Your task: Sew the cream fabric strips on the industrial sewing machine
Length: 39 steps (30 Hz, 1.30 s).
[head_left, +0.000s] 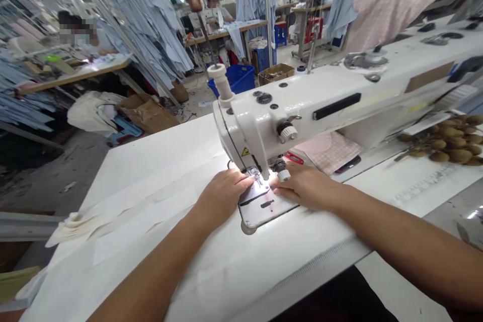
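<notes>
A white industrial sewing machine [324, 95] stands on a white table [158, 156]. My left hand [222, 193] lies with curled fingers at the left of the needle plate [260, 206], fingertips by the presser foot [257, 176]. My right hand [305, 187] rests on the right of the plate, fingers closed toward the needle; a white thimble-like cap [284, 175] sits on one finger. Whether a small piece is pinched under the fingers is unclear. White fabric strips [124, 211] trail left across the table.
Pink checked fabric [328, 150], red snips [293, 157] and a dark phone [347, 165] lie behind the machine arm. Brown round fruits [451, 142] are piled at right. Other people work at far tables; hanging blue garments, blue crates [236, 78] and cardboard boxes [147, 113] fill the floor beyond.
</notes>
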### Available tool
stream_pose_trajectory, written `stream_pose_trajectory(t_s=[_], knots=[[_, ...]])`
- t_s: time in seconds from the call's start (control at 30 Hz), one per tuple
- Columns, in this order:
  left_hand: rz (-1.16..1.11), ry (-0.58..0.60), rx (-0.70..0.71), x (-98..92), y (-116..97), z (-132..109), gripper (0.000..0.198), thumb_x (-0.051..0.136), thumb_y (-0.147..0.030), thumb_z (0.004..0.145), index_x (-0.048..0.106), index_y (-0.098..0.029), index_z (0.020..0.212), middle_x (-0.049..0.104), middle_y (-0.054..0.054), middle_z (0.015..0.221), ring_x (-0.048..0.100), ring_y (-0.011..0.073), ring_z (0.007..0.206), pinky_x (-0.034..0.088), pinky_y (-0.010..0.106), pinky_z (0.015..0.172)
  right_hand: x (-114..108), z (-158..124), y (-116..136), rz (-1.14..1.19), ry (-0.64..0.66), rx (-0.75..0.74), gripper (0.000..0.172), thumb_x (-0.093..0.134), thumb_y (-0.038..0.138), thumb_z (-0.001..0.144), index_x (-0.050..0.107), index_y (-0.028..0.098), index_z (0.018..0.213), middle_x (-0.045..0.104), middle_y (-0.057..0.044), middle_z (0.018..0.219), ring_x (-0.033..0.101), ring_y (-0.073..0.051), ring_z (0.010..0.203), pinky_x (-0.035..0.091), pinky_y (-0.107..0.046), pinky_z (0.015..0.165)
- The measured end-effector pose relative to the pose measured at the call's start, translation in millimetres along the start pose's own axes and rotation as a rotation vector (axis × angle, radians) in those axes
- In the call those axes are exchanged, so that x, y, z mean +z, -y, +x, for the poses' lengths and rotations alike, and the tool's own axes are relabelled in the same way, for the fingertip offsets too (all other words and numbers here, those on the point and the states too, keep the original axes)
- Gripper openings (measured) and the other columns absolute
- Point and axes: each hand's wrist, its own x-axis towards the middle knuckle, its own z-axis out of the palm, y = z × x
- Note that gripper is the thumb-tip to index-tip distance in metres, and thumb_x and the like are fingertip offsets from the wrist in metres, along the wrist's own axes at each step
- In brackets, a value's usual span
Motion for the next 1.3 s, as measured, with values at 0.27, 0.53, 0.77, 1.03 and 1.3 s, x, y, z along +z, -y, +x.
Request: stream_pose_trajectory(t_s=[0.27,0.53,0.77,1.03,1.3], knots=[[0.043,-0.036,-0.09,-2.4,-6,3,0.023,0.038,-0.013,0.089,0.059,-0.018,0.079,0.058,0.002,0.068,0.053,0.0155,0.064,0.047,0.028,0.061,-4,-3,-1,0.103,-0.088,-0.026,0.026,0.046,0.028,0.092,0.069,0.018,0.097,0.062,-0.006,0.083,0.057,-0.016,0.083,0.041,-0.027,0.071],[-0.194,-0.104,-0.595,-59.7,6,-32,0.017,0.048,-0.028,0.082,0.063,-0.022,0.076,0.068,0.002,0.076,0.062,0.0167,0.069,0.05,0.026,0.061,-14,-15,-3,0.145,-0.13,-0.057,0.026,0.044,0.026,0.092,0.068,0.017,0.097,0.068,-0.008,0.095,0.06,-0.017,0.092,0.045,-0.03,0.082],[-0.273,-0.826,-1.339,-177.6,-2,-95,0.018,0.067,-0.017,0.062,0.067,-0.014,0.08,0.063,-0.003,0.066,0.055,0.0096,0.059,0.05,0.023,0.061,-25,-52,-12,0.109,-0.023,-0.02,0.034,0.043,0.039,0.09,0.067,0.02,0.103,0.067,-0.011,0.105,0.062,-0.025,0.095,0.047,-0.04,0.082],[-0.085,-0.291,-1.191,-142.9,3,-110,0.026,0.058,-0.037,0.073,0.069,-0.016,0.084,0.069,0.002,0.081,0.061,0.0164,0.076,0.051,0.029,0.075,-28,-86,-11,0.189,0.123,0.216,0.025,0.056,0.042,0.083,0.07,0.026,0.096,0.067,-0.01,0.103,0.062,-0.022,0.09,0.046,-0.035,0.08],[-0.37,0.285,-1.086,-129.7,-21,-148,0.037,0.055,-0.052,0.069,0.068,-0.021,0.085,0.069,0.006,0.097,0.062,0.0227,0.088,0.051,0.027,0.068,-11,-93,-25,0.266,0.061,0.319,0.038,0.05,0.061,0.073,0.068,0.029,0.086,0.066,-0.006,0.094,0.061,-0.026,0.085,0.049,-0.038,0.076]])
